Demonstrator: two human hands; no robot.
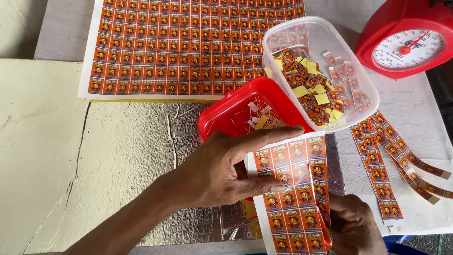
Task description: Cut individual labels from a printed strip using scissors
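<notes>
A: How far along? The big sticker sheet [188,47] lies whole, untouched.
B: The clear tub [321,71] holds many cut stickers; 1 small sheet [292,189] is part cut.
A: Grips?
B: Left hand [222,170] pinches it; right hand [354,226] seems closed on scissors, half hidden.

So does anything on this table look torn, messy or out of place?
Mostly tidy. The silver foil sheet covering the table is cracked and creased, and the cut orange sticker strips lie fanned unevenly beside the clear plastic tub.
</notes>
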